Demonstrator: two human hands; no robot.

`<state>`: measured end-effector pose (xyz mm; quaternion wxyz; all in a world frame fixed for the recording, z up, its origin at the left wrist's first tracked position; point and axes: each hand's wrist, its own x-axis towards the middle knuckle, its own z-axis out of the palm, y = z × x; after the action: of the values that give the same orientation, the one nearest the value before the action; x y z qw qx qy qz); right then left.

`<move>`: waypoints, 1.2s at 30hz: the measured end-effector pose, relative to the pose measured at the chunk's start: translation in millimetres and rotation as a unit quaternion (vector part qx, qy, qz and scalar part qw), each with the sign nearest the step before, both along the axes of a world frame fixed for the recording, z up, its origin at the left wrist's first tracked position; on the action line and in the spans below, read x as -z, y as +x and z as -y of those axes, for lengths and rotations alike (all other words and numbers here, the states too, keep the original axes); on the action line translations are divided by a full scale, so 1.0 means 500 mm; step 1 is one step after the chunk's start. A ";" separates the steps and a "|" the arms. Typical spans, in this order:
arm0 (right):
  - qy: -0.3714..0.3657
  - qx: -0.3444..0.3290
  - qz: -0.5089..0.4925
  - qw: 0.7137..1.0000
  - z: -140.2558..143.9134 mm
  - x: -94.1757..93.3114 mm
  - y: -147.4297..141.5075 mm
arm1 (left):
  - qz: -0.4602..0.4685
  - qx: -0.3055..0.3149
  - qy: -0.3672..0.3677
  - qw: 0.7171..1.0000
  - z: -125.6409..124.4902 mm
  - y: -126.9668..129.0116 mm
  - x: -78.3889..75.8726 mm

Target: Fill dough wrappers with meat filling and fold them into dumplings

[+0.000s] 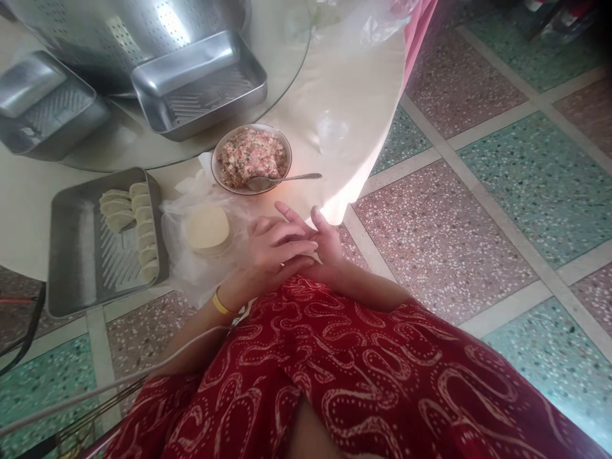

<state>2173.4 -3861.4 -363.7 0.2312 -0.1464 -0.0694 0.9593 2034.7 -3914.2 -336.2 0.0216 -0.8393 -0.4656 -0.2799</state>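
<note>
In front of my lap, my left hand (275,247), with a yellow band at the wrist, lies across my right hand (327,245). Its fingers are stretched and slightly apart, their tips at the right palm. The right palm faces up, thumb and fingers spread; nothing shows in it, though part is covered. Just left of the hands, a stack of round dumpling wrappers (208,229) rests on a plastic bag (179,268). Beyond them stands a bowl (289,159) of minced filling (251,153), with a metal spoon (299,177) leaning in it.
A metal tray (71,255) with several folded dumplings (141,210) sits at the table's left edge. Two more metal trays (210,95) and a perforated metal basin (95,38) stand on the glass turntable (287,57). A cable (143,373) crosses at lower left.
</note>
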 end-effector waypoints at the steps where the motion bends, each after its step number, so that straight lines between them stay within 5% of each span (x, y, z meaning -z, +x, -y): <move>1: -0.001 -0.001 0.009 1.000 0.000 -0.002 0.000 | -0.003 0.002 0.000 1.000 0.000 0.001 0.000; 19: 0.103 0.055 -0.022 0.993 0.013 0.029 -0.016 | -0.018 -0.001 -0.108 0.994 -0.003 0.006 0.023; 24: 0.076 0.026 -0.039 0.996 0.007 0.018 -0.004 | -0.018 0.026 -0.031 0.999 -0.004 -0.004 0.006; 28: 0.043 0.003 -0.019 0.999 0.004 -0.001 0.004 | 0.011 -0.025 0.010 1.000 0.008 -0.006 -0.012; 36: 0.031 0.018 -0.027 0.999 0.012 -0.006 -0.002 | -0.009 -0.066 0.085 0.994 0.025 0.007 0.003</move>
<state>2172.3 -3867.5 -360.6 0.2542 -0.1143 -0.0901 0.9561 2038.1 -3926.8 -337.9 0.1157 -0.8043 -0.4942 -0.3089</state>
